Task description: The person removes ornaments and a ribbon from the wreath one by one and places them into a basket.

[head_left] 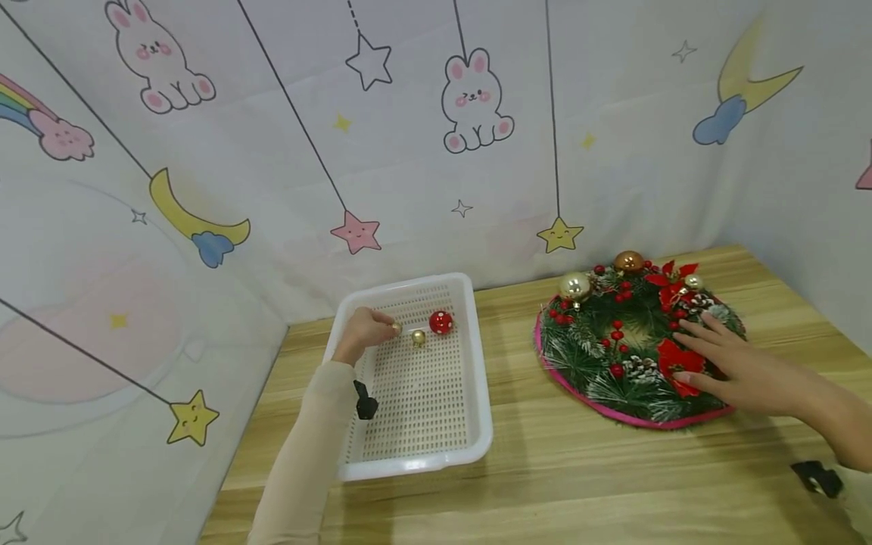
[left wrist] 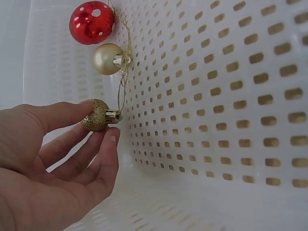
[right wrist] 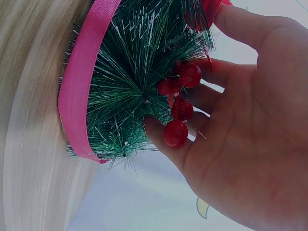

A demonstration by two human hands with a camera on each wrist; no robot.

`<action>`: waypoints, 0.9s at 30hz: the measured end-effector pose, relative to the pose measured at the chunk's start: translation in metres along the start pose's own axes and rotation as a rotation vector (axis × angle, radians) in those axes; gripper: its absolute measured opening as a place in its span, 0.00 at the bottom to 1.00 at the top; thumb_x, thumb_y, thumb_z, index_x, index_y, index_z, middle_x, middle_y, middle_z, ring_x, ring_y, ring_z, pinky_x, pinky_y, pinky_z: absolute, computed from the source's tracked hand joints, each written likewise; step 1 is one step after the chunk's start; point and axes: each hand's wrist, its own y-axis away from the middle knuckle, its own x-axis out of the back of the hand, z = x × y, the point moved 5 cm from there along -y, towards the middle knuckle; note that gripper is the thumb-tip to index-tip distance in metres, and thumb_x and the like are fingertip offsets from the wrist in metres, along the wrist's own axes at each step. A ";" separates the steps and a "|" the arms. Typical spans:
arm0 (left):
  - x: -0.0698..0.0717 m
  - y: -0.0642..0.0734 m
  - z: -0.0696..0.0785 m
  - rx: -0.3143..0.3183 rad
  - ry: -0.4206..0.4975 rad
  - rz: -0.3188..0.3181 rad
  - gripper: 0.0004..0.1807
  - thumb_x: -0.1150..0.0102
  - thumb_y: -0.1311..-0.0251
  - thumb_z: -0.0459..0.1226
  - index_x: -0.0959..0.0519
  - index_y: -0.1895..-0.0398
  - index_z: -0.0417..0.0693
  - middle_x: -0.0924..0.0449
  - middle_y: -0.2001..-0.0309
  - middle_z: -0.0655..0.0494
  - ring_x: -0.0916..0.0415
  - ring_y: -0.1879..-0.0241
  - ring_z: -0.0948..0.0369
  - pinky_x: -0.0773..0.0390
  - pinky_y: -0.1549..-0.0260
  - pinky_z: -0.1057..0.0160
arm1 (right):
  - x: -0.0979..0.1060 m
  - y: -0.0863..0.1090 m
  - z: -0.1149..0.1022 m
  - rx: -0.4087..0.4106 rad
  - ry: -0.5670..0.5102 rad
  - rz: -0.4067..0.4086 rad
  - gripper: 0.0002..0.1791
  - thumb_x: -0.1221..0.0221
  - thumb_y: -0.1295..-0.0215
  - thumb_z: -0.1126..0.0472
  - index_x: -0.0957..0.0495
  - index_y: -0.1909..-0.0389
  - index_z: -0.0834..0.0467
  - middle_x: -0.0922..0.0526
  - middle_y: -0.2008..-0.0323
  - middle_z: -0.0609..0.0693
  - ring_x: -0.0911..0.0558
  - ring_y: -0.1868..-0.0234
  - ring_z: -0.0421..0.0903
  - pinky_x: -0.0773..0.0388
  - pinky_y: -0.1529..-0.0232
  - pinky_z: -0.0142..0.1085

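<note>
The left hand [head_left: 368,333] is inside a white perforated plastic basket [head_left: 480,386], near its left wall. Grip: thumb and fingers pinch a gold glitter ball ornament [left wrist: 96,115], the thumb lying on its upper side in the left wrist view, the remaining fingers bent below. The ornament's metallic cap faces away from the palm, and a gold cord loop [left wrist: 122,91] runs from it. In the same basket, near the held piece, lies a smooth pale-gold bauble [left wrist: 107,58]; just beside that lies a red bauble with white dots [left wrist: 92,22]. The basket stands on a wood-grain table [head_left: 531,484]. To its right, well apart, a Christmas wreath [head_left: 579,367] lies flat, edged with pink ribbon [right wrist: 77,96]. The right hand [head_left: 749,371] rests on the wreath's near right portion, fingers extended and spread, grasping nothing; the right wrist view shows the fingers behind a cluster of red berries [right wrist: 176,133] among green pine needles. The thumb is at a red poinsettia [head_left: 681,367]. Fittings observed on the wreath: a large champagne-gold bauble [head_left: 575,286] and a copper-coloured bauble [head_left: 629,261] along the far edge, a second poinsettia [head_left: 671,284] at far right, and a frosted pine cone [head_left: 640,369] beside the nearer flower. Behind the table hangs a pale curtain [head_left: 409,151] printed with rabbits, stars and moons.
</note>
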 end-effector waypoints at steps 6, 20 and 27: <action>-0.002 0.001 0.001 -0.002 -0.053 -0.001 0.22 0.33 0.33 0.39 0.17 0.39 0.37 0.16 0.40 0.37 0.16 0.43 0.45 0.18 0.39 0.45 | 0.003 0.000 -0.003 0.001 0.009 0.004 0.43 0.40 0.23 0.44 0.41 0.21 0.68 0.48 0.20 0.75 0.68 0.17 0.74 0.43 0.36 0.81; -0.005 0.001 0.008 -0.005 0.012 -0.003 0.23 0.34 0.32 0.37 0.19 0.36 0.37 0.19 0.35 0.37 0.19 0.39 0.43 0.18 0.37 0.46 | 0.004 0.002 -0.007 -0.001 0.018 0.004 0.43 0.40 0.23 0.45 0.40 0.21 0.69 0.48 0.20 0.76 0.67 0.17 0.74 0.43 0.36 0.81; 0.003 0.007 0.030 -0.089 0.033 0.036 0.18 0.39 0.28 0.37 0.17 0.40 0.37 0.17 0.38 0.36 0.18 0.38 0.42 0.19 0.36 0.45 | 0.004 0.002 -0.008 0.004 0.015 0.006 0.43 0.39 0.23 0.46 0.40 0.21 0.69 0.47 0.21 0.76 0.67 0.17 0.75 0.43 0.35 0.81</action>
